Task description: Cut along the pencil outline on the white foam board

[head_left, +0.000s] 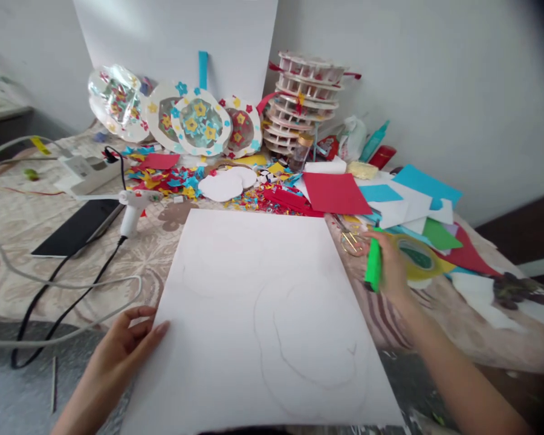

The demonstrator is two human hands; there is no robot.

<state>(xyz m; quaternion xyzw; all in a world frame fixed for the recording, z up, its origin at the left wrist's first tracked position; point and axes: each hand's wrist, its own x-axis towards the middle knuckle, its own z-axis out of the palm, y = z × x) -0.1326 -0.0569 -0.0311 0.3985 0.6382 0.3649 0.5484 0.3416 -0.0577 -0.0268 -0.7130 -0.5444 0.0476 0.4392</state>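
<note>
A large white sheet [258,314] with faint pencil curves lies in front of me on the table. My left hand [127,341] rests at its left edge, fingers bent against the paper's border. Right of the sheet, my right hand [390,269] is closed round a green marker-like tool [373,266], held upright just off the paper's right edge. Gold-handled scissors [351,241] and a roll of yellow tape [417,257] lie right beside that hand.
A white glue gun [133,208] with black cord, a power strip [88,169] and a black tablet [79,226] sit left. Coloured paper sheets [335,192], cut scraps, white discs [226,183], decorated plates [202,124] and stacked trays [306,99] crowd the back.
</note>
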